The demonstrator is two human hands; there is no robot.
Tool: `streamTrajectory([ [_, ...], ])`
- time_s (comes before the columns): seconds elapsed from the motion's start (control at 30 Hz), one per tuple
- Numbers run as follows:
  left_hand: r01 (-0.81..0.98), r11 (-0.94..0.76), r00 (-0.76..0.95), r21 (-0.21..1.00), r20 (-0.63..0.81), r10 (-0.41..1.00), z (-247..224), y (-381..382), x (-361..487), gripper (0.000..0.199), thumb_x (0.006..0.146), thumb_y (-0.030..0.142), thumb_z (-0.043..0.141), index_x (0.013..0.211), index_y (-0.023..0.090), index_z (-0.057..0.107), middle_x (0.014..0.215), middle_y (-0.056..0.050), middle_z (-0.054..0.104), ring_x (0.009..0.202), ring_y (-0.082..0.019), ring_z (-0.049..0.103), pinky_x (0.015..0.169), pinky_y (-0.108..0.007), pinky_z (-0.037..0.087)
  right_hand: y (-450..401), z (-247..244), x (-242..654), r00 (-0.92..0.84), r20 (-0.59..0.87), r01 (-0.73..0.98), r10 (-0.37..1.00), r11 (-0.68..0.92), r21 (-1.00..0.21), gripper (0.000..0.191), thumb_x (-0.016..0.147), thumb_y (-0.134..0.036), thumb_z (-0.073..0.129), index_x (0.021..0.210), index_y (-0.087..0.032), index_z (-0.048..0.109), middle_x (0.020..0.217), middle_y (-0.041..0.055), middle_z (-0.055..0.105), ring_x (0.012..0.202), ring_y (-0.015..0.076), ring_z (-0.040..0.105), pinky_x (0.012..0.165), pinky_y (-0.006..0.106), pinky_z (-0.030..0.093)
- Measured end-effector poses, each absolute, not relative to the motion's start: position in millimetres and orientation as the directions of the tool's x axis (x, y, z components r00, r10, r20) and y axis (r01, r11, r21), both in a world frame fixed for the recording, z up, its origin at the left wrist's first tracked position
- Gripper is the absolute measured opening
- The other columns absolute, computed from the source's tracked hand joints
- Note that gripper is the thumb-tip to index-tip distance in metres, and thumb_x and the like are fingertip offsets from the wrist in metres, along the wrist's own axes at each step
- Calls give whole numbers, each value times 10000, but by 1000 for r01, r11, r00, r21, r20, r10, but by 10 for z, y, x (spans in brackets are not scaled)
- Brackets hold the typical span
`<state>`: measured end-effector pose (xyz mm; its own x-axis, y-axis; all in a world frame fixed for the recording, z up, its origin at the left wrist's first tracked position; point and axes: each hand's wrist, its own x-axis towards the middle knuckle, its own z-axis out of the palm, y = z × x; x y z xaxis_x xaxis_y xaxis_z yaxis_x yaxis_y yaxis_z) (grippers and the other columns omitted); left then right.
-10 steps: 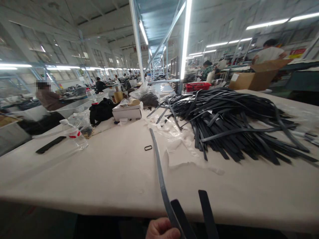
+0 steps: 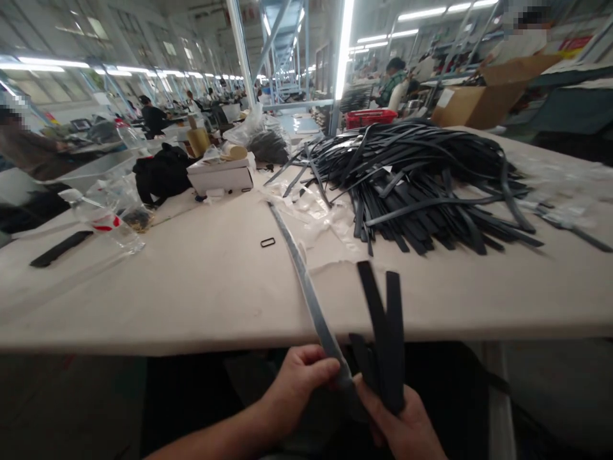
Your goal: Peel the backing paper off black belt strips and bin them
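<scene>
At the table's front edge, my left hand [image 2: 306, 377] pinches a long grey strap [image 2: 306, 287] between thumb and fingers. The strap's far end lies on the table [image 2: 191, 287]. Close by on the right, my right hand [image 2: 397, 415] is closed round several short black straps [image 2: 393, 332] that fan upward; its fingertips are near the grey strap. A black rectangular ring [image 2: 268, 242] lies left of the grey strap. Farther back on the right is a big heap of dark straps [image 2: 421, 185].
On the left are a plastic bottle [image 2: 108, 223], a black strip [image 2: 61, 249], a black cloth bundle [image 2: 163, 172] and a white box [image 2: 220, 179]. A red basket [image 2: 370, 117] and a cardboard box [image 2: 469, 105] stand behind. Other people are in the background.
The view has tilted down. My right hand has come into view with the black straps, and more of my left hand now shows on the grey strap.
</scene>
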<state>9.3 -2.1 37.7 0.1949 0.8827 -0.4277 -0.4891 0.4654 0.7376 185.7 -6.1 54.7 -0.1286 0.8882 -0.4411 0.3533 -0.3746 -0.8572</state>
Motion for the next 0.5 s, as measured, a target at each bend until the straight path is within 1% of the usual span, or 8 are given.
streamTrajectory([
  [0.1, -527, 478, 186, 702, -454, 871, 453, 79, 39, 269, 739, 370, 779, 767, 111, 714, 652, -17, 664, 564, -91, 555, 569, -200, 427, 23, 559, 1915, 14, -342, 276, 939, -333, -902, 513, 739, -664, 659, 744, -153, 705, 541, 13, 594, 397, 88, 442, 375, 206, 365],
  [0.17, -541, 521, 226, 660, -482, 846, 467, 131, 27, 291, 741, 383, 778, 773, 107, 691, 653, -19, 661, 535, -88, 560, 542, -199, 429, 24, 564, 1943, 64, -212, 293, 975, -221, -930, 430, 750, -579, 697, 893, -176, 746, 645, 34, 673, 405, 95, 474, 374, 204, 403],
  [0.2, -544, 541, 249, 641, -493, 834, 468, 145, 35, 301, 741, 387, 779, 783, 103, 685, 657, -24, 663, 529, -88, 564, 536, -198, 430, 15, 564, 1941, 44, -134, 312, 990, -141, -939, 377, 770, -523, 704, 948, -195, 753, 742, 51, 716, 458, 114, 539, 423, 210, 468],
  [0.27, -552, 572, 284, 607, -507, 813, 466, 156, 76, 324, 733, 389, 786, 820, 93, 686, 669, -35, 669, 528, -89, 572, 537, -200, 431, -3, 559, 1910, -69, 24, 340, 997, 46, -939, 274, 807, -413, 700, 1003, -231, 761, 1010, 82, 744, 716, 180, 684, 664, 248, 584],
  [0.3, -559, 584, 299, 589, -514, 804, 464, 155, 103, 339, 724, 391, 794, 840, 90, 689, 677, -37, 671, 530, -90, 575, 541, -202, 433, -7, 555, 1884, -144, 95, 336, 985, 139, -932, 244, 819, -376, 694, 1013, -248, 765, 1132, 83, 720, 868, 211, 703, 790, 269, 586],
  [0.33, -565, 594, 310, 573, -520, 796, 461, 155, 131, 353, 716, 392, 800, 862, 89, 692, 686, -36, 673, 537, -92, 579, 545, -203, 432, -6, 550, 1858, -211, 155, 319, 965, 217, -922, 223, 827, -355, 687, 1012, -262, 769, 1199, 77, 698, 981, 233, 693, 874, 281, 569],
  [0.4, -576, 603, 323, 552, -524, 788, 453, 166, 176, 358, 698, 381, 814, 869, 89, 697, 679, -27, 665, 538, -90, 577, 540, -198, 423, 5, 536, 1814, -278, 227, 273, 934, 303, -913, 197, 843, -359, 672, 992, -283, 777, 1202, 66, 697, 1051, 248, 678, 901, 278, 558],
  [0.5, -578, 584, 325, 571, -494, 806, 444, 246, 193, 329, 692, 364, 815, 821, 90, 686, 685, -39, 680, 555, -103, 600, 562, -210, 445, 20, 513, 1800, -192, 225, 244, 955, 268, -932, 188, 857, -412, 657, 891, -281, 787, 1090, 67, 733, 987, 244, 694, 858, 273, 560],
])
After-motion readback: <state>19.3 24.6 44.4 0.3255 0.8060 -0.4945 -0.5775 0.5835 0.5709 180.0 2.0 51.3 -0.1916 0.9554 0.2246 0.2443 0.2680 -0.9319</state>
